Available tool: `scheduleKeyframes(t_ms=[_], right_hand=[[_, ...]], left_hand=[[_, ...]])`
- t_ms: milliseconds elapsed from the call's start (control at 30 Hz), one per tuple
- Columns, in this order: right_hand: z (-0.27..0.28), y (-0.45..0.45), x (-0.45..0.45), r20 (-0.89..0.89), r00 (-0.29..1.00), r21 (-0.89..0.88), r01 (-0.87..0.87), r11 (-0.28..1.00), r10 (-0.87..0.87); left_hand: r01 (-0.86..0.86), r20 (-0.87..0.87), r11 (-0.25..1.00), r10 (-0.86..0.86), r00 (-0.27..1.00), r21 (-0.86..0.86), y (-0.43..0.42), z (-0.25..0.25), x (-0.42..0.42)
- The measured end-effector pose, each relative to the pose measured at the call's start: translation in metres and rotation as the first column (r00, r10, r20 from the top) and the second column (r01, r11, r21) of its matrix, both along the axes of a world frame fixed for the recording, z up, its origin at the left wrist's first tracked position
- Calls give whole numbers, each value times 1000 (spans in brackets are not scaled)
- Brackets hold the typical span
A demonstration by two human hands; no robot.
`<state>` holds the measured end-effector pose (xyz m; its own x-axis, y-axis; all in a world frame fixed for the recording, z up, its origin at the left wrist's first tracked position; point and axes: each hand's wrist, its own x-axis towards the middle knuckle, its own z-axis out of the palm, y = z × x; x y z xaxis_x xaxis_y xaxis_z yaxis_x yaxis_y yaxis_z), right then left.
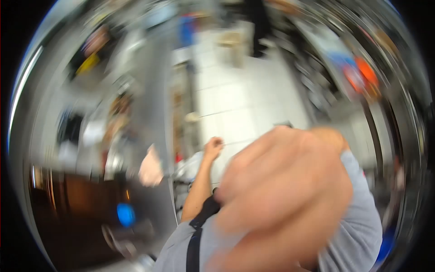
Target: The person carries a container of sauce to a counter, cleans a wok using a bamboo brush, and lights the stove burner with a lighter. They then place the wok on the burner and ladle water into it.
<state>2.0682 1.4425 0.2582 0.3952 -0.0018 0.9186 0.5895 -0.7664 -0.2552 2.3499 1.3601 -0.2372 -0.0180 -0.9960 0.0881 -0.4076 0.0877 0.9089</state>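
My right hand (pixel 290 181) is raised close to the camera and fills much of the lower middle, smeared by motion. Its fingers cannot be made out, nor whether anything is in them. My left hand (pixel 214 148) hangs low over the tiled floor, its fingers loosely curled with nothing visible in them. Left of it runs a grey metal counter (pixel 156 113), the closest surface to that hand. On the counter's edge lies a pale pink piece (pixel 151 168), too blurred to name.
White floor tiles (pixel 226 97) stretch ahead between two rows of counters. Farther up stand a light wooden stool (pixel 232 45) and a person in dark trousers (pixel 259 27). Orange and red items (pixel 364 75) are at right. A blue round thing (pixel 125 214) shows at lower left.
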Motion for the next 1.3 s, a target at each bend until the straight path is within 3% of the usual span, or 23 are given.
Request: scheduleKeyframes(t_ms=[33, 67, 100, 133, 167, 233, 433, 600, 733, 800, 833, 867, 933, 1033, 1100, 1133, 1167, 1233, 1300], right_hand=[[-3, 8, -45, 74, 993, -35, 93, 995, -90], [-5, 17, -80, 135, 976, -66, 180, 981, -170], [-5, 26, -115, 187, 944, -71, 289, 955, -272], [-7, 31, -143, 230, 905, -81, 384, 920, -358], [-9, 34, -171, 266, 858, -73, 473, 878, -440], [-8, 40, -220, 320, 766, -94, 611, 786, -557], [-1, -1, -335, 447, 549, -111, 817, 565, -706], [5, -51, -406, 527, 458, -97, 869, 485, -716], [-4, -86, -484, 312, 554, -85, 826, 558, -772], [-21, -99, -525, 213, 537, -204, 841, 500, -816], [-14, -105, -545, 222, 514, -192, 856, 479, -829], [1, -109, -564, 362, 506, -2, 840, 542, -783], [2, -112, -613, 490, 443, 180, 791, 584, -751], [-21, -109, -700, 341, 483, 110, 831, 545, -806], [-33, -90, -768, 230, 399, -88, 917, 390, -887], [-38, -83, -801, 197, 362, -192, 926, 326, -911], [-42, -76, -835, 207, 429, -205, 898, 389, -880], [-46, -64, -899, -68, 343, -139, 927, 349, -937], [-28, -65, -960, -36, 408, -133, 903, 409, -912]], left_hand=[[56, 195, 957, -114, 974, 283, -4, -23, -20], [71, 477, 939, -236, 846, 337, 0, -53, -39], [107, 592, 836, -465, 658, 538, 0, -86, -50], [119, 562, 710, -638, 526, 694, 7, -118, -53], [106, 498, 595, -746, 442, 797, 11, -118, -68], [110, 408, 486, -819, 404, 867, 4, -117, -101], [224, 351, 429, -881, 317, 875, -82, -90, -271], [358, 349, 394, -918, 187, 846, -168, -91, -434], [542, 338, 277, -941, -14, 793, -217, -89, -633], [629, 337, 204, -936, -98, 750, -225, -78, -731], [668, 330, 167, -936, -125, 725, -224, -72, -776], [704, 315, 125, -938, -147, 699, -218, -61, -825], [762, 241, 28, -956, -170, 646, -192, -39, -920], [808, 169, -67, -964, -203, 585, -152, -35, -1040], [812, 213, -7, -964, -162, 584, -144, -42, -1089], [810, 236, -27, -950, -203, 586, -141, -46, -1105], [816, 261, -44, -936, -235, 576, -145, -50, -1130], [816, 300, 81, -947, -116, 572, -159, -64, -1159], [792, 364, 185, -930, -50, 582, -179, -82, -1173]])
